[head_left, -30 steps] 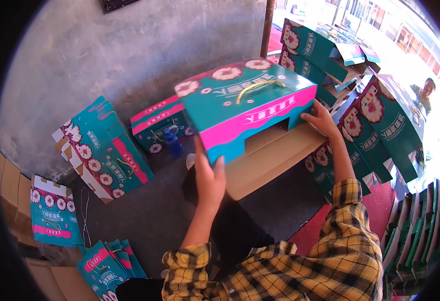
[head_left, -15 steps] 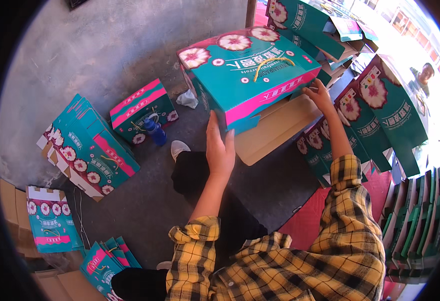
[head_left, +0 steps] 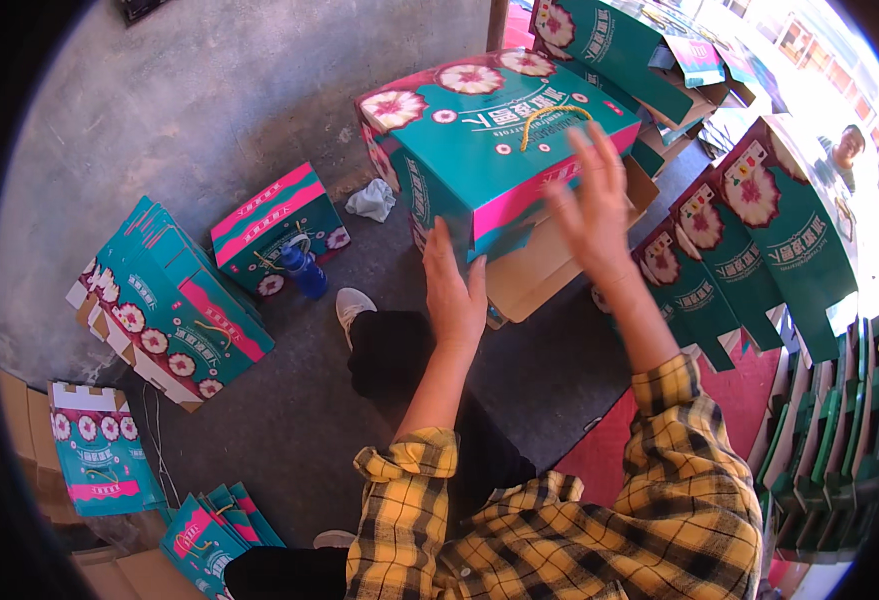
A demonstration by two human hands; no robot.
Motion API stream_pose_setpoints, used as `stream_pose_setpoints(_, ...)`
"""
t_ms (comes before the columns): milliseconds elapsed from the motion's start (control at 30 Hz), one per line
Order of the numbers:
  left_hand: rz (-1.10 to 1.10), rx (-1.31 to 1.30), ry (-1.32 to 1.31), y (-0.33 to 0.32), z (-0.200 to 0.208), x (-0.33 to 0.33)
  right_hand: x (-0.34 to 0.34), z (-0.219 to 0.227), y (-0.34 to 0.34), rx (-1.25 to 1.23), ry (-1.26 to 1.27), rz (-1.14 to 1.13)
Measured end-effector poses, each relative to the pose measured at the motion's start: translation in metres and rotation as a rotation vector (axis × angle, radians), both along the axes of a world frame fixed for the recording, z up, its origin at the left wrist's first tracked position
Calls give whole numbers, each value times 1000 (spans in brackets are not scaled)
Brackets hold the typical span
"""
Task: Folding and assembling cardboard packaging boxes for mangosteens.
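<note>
Flattened teal cartons [head_left: 174, 310] left of blue bottle [head_left: 304, 274]. Small carton [head_left: 269, 215] just behind bottle. Left hand [head_left: 456, 297] right of bottle, fingers straight, thumb apart, at large carton's near corner. Large carton [head_left: 484, 165] right of bottle, beyond it. Right hand [head_left: 596, 215] farther right of bottle, fingers spread, before carton's front; contact unclear.

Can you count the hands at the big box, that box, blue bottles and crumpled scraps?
Bare left hand and bare right hand: 2
Teal-and-pink cardboard box at them: 1
Slim blue bottle: 1
Crumpled pale scrap: 1
Total: 5
</note>
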State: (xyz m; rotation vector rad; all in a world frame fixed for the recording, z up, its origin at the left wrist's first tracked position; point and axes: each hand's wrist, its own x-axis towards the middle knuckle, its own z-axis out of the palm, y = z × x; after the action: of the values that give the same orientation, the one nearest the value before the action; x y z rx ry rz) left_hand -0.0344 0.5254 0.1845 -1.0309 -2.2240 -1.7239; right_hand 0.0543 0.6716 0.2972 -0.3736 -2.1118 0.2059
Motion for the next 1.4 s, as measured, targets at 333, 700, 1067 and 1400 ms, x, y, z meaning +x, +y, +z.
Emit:
stream_pose_setpoints(333, -162, -203, 132, -2, 0, 7, -44, -10, -7, 277, -145, -4)
stream_pose_setpoints(700, -147, -636, 539, -172, 20, 47, -43, -17, 12, 293, -111, -16)
stream_pose_setpoints(1067, -111, -1129, -5, -376, -50, 145, -30, -1, -104, 279, -120, 308)
stream_pose_setpoints(1400, -84, -1188, -47, -395, -78, 162, -6, -105, -249, 321, -451, 1023)
